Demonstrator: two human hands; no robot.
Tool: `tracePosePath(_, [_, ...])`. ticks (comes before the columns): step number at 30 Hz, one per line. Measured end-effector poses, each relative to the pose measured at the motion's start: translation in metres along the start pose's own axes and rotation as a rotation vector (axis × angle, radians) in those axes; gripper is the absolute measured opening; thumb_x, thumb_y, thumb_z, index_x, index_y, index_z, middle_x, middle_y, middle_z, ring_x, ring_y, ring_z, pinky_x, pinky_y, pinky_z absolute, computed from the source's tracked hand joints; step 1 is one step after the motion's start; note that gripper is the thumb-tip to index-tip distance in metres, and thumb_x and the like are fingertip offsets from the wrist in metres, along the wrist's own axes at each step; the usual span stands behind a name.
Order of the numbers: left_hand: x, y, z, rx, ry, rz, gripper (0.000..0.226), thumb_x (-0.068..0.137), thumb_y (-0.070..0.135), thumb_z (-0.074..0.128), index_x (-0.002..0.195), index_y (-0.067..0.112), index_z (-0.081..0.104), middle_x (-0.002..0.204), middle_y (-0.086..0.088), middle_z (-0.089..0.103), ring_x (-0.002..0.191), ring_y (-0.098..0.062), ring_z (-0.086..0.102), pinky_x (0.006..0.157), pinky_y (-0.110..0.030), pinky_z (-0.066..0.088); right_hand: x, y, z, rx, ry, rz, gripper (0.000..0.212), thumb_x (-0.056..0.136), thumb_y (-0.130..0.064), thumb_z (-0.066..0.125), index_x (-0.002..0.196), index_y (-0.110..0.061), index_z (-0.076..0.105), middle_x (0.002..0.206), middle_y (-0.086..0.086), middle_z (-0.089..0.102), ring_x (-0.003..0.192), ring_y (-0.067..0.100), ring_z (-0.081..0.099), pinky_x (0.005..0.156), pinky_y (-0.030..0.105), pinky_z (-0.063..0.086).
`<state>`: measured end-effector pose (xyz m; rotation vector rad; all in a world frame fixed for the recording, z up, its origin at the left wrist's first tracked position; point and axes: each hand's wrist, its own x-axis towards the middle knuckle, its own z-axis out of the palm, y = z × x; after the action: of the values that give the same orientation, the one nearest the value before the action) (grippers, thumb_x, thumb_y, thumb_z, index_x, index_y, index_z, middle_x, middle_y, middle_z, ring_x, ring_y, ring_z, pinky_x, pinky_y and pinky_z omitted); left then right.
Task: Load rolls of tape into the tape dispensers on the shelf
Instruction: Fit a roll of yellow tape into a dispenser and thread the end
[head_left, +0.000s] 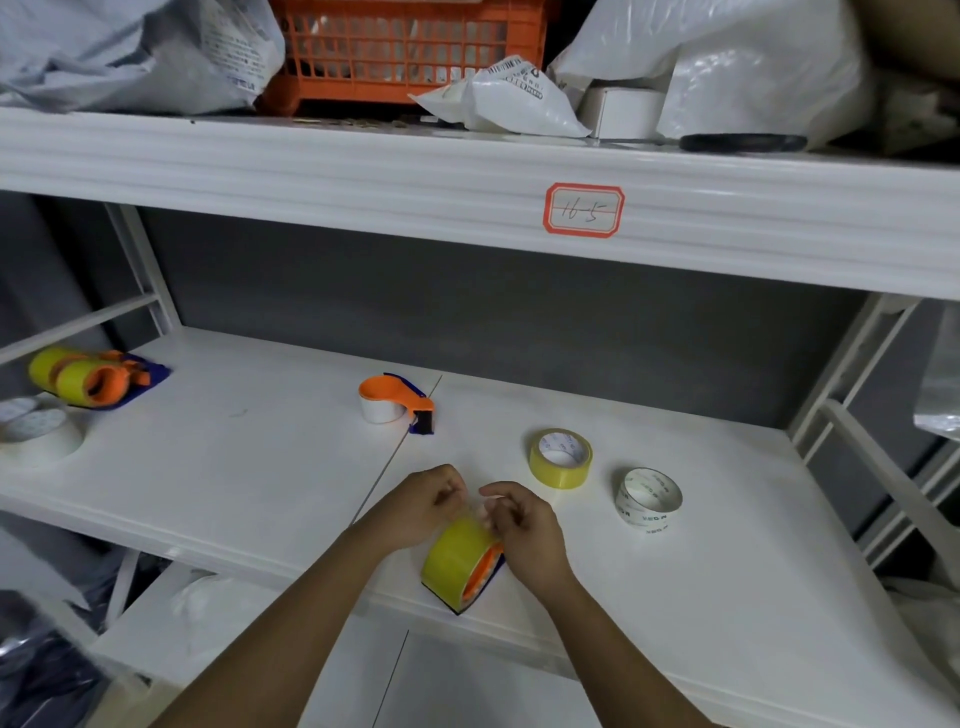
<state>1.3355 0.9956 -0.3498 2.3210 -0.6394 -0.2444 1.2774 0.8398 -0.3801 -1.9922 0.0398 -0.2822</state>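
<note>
An orange and blue dispenser with a yellow tape roll (457, 564) in it stands on its edge at the front of the white shelf (249, 467). My left hand (423, 506) and my right hand (524, 530) are both at its top, fingers pinched on the roll's clear tape end. A second dispenser (389, 400) with a white roll lies further back. A loose yellow roll (561, 457) and a white roll (648, 496) lie flat to the right. Two loaded dispensers (85, 376) rest at the far left.
White tape rolls (36, 434) lie at the shelf's left edge. The upper shelf (467, 202) overhangs, carrying an orange crate (405, 52), plastic bags and black-handled scissors (743, 142). A lower shelf lies beneath my forearms.
</note>
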Motion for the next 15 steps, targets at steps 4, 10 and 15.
tracePosePath(4, [0.002,-0.001,0.004,0.036,0.001,0.003,0.007,0.096,0.021,0.046,0.090,0.022,0.049,0.090,0.003,0.059,0.087,-0.015,0.058,0.073,-0.023,0.044,-0.001,-0.003,0.003,-0.016,0.009,-0.014,0.037,0.095,-0.004,0.044,0.088,-0.038,0.058,0.086,-0.017,0.063,0.080,0.003,0.059,0.071,0.012,0.043])
tracePosePath(10, [0.002,0.000,0.005,-0.055,-0.017,-0.024,0.009,0.094,0.028,0.052,0.086,0.023,0.051,0.092,0.004,0.060,0.093,-0.014,0.058,0.079,-0.026,0.046,0.007,-0.007,-0.001,0.184,-0.050,0.061,0.038,0.086,0.013,0.041,0.088,-0.017,0.062,0.076,0.004,0.067,0.057,-0.002,0.056,0.055,0.014,0.040])
tracePosePath(15, [0.003,0.000,0.004,-0.122,-0.006,-0.040,0.013,0.092,0.028,0.056,0.080,0.030,0.052,0.084,0.012,0.057,0.086,-0.010,0.056,0.071,-0.018,0.042,0.009,-0.006,-0.002,0.263,-0.036,0.132,0.034,0.087,0.014,0.041,0.091,-0.013,0.062,0.079,0.010,0.068,0.063,-0.001,0.061,0.060,0.012,0.046])
